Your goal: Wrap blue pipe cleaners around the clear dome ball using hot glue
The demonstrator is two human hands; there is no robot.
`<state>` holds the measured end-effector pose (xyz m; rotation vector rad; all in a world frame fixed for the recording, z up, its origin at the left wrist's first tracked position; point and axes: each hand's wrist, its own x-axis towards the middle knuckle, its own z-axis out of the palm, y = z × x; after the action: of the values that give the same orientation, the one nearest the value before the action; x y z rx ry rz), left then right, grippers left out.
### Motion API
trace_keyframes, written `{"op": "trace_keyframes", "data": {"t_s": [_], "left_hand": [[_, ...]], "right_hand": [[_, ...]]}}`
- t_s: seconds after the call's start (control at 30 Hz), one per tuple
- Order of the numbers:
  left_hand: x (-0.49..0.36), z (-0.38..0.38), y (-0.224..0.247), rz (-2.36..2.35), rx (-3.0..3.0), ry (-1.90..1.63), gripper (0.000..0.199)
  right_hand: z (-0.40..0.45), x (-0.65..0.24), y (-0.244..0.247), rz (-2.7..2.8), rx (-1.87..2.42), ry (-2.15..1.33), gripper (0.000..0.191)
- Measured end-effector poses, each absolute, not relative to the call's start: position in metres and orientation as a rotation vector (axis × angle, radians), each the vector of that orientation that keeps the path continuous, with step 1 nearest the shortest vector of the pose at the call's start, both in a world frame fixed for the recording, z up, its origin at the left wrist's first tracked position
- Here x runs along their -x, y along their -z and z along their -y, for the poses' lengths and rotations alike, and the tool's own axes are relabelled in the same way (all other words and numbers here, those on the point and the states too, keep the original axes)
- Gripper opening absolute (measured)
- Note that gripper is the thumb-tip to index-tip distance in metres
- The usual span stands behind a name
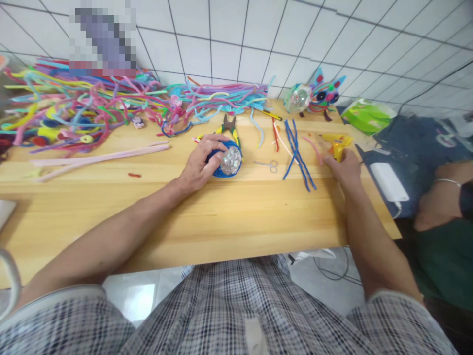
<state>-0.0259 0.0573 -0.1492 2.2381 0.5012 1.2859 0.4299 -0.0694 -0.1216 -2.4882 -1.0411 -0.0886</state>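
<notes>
My left hand (201, 165) is wrapped round the side of a round piece wound in blue pipe cleaner, with a clear, shiny end (232, 160) facing up. Pliers (229, 125) with yellow-and-green handles lie just behind it, partly hidden. At the right, my right hand (345, 170) grips a yellow hot glue gun (336, 143); its fingers are closed about the handle. Between the hands lie small scissors (272, 166) and several blue pipe cleaners (295, 153), some crossed. A pink pipe cleaner (313, 149) rests beside the glue gun.
A tangled heap of coloured pipe cleaners (70, 108) covers the table's back left. Against the tiled wall stands a decorated animal figure (325, 96) with a clear bottle body. A white power strip (389, 181) lies right of the table, near another person's arm (439, 197).
</notes>
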Motion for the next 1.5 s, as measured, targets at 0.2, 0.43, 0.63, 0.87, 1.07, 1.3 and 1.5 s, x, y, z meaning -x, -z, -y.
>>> {"op": "trace_keyframes", "data": {"t_s": [0.2, 0.43, 0.63, 0.87, 1.07, 1.3, 1.5], "left_hand": [[0.027, -0.059, 0.149, -0.522, -2.252, -1.256, 0.033], [0.028, -0.056, 0.15, -0.519, -2.241, -1.279, 0.026], [0.029, -0.054, 0.149, -0.5, -2.248, -1.292, 0.021], [0.029, -0.052, 0.147, -0.498, -2.275, -1.285, 0.021], [0.03, -0.052, 0.147, -0.46, -2.281, -1.311, 0.016], [0.029, -0.052, 0.148, -0.429, -2.278, -1.33, 0.015], [0.028, -0.053, 0.148, -0.43, -2.267, -1.333, 0.015]], "right_hand": [[0.054, -0.419, 0.104, 0.874, 2.423, -0.088, 0.039], [0.054, -0.343, 0.067, 1.128, 1.921, -0.582, 0.024], [0.047, -0.275, 0.065, 1.338, 1.44, -1.085, 0.051], [0.039, -0.262, 0.083, 1.379, 1.368, -1.23, 0.059], [0.04, -0.261, 0.09, 1.344, 1.371, -1.297, 0.054], [0.041, -0.256, 0.098, 1.295, 1.345, -1.3, 0.043], [0.041, -0.255, 0.1, 1.328, 1.323, -1.332, 0.049]]}}
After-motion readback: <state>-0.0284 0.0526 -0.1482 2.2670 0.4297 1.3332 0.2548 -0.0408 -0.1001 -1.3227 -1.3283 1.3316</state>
